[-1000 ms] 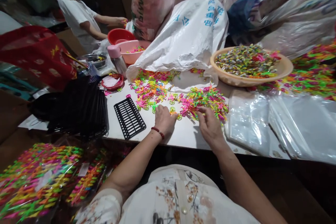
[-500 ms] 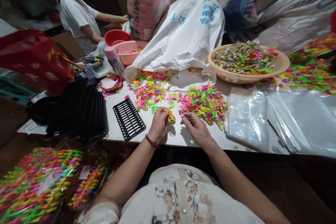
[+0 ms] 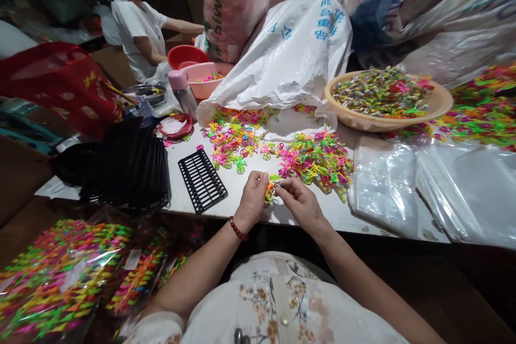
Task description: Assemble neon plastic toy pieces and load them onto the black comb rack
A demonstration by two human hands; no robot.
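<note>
Left hand [image 3: 252,201]: near the middle of the frame, fingers curled and nearly closed, thumb and forefinger pinching the toy piece; a bracelet [image 3: 237,228] of round, glossy dark-red beads circles the wrist.
Right hand [image 3: 300,204]: just right of it, thumb and fingertips drawn together at the toy piece's right edge; exactly what they grip is too small to tell.
Toy piece [image 3: 269,193]: between the fingertips at centre, small moulded plastic in orange and yellow-green, with a rounded loop at its lower end.
Loose pieces: a left pile [image 3: 231,142] and a denser right pile [image 3: 316,161] above the hands, thin-limbed, looped, smooth plastic in pink, yellow, green and orange.
Table [image 3: 332,208]: flat, pale, smooth-topped.
Black rack [image 3: 202,180]: left of the hands, a rigid oblong grid of narrow slots, lying slantwise.
Black stack [image 3: 129,166]: left of the rack, dark layers.
Clear bags [image 3: 382,188]: right of centre, flat glossy film with creases.
White sack [image 3: 290,54]: upper centre, crinkled sheeting printed in blue, its mouth spread over more coloured bits.
Peach basin [image 3: 439,101]: upper right, wide, smooth-rimmed, heaped with small mixed bits.
Flask [image 3: 183,94]: upper left of centre, metallic cylinder, pink cap.
</note>
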